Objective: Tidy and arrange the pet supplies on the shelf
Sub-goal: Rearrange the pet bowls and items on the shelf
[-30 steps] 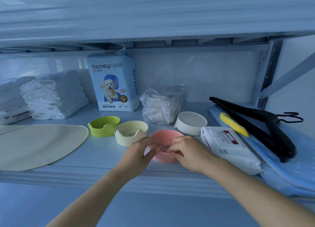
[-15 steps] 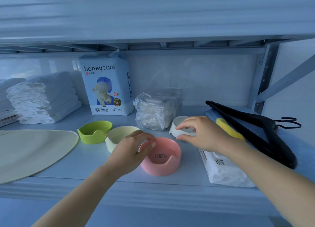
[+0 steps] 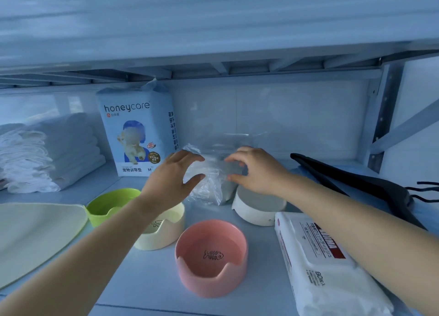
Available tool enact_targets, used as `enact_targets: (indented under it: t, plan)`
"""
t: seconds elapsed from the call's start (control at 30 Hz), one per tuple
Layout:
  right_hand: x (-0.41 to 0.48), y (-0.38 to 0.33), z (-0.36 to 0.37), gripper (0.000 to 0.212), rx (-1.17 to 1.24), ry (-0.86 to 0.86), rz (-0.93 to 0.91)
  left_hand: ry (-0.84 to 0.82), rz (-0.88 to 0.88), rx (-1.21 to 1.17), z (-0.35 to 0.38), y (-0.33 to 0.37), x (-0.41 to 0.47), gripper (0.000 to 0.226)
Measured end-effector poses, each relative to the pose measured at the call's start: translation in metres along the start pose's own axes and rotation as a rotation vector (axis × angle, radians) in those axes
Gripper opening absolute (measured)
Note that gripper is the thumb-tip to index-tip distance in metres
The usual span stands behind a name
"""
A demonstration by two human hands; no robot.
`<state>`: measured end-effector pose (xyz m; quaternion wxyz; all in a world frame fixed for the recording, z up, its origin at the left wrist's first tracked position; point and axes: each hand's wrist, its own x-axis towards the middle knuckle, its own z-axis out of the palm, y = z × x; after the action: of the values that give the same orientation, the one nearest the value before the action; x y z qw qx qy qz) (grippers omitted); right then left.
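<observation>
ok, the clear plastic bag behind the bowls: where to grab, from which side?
Probably its left and right flanks, one hand each, coming from the front. The clear plastic bag looks soft, crinkled, bulky, no handle; left hand and right hand flank it.

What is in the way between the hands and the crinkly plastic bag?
Nothing visible. The left hand and right hand flank the plastic bag, fingers spread, right beside it. The cream bowl and white bowl lie lower, under the arms.

Storeroom; metal shelf (image 3: 152,275); pet bowls (image 3: 211,256)
</observation>
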<state>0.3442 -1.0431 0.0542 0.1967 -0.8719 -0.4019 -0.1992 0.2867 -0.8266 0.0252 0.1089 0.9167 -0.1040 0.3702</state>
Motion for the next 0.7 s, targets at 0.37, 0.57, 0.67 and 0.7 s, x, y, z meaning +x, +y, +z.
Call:
enact_targets:
  t: [0.37, 0.57, 0.67, 0.7]
  plan:
    - [0.033, 0.008, 0.023, 0.038, -0.113, -0.076, 0.072, -0.212, 0.053, 0.08, 0.029, -0.035, 0.037, 0.041]
    - [0.041, 0.014, 0.026, 0.036, -0.105, -0.023, 0.084, -0.258, 0.02, 0.07, 0.033, -0.038, 0.047, 0.043]
    - [0.045, 0.017, 0.028, 0.035, -0.063, -0.003, 0.096, -0.235, 0.003, 0.098, 0.038, -0.038, 0.047, 0.042]
    - [0.047, 0.017, 0.03, 0.035, -0.05, 0.003, 0.098, -0.226, -0.004, 0.109, 0.039, -0.039, 0.048, 0.042]
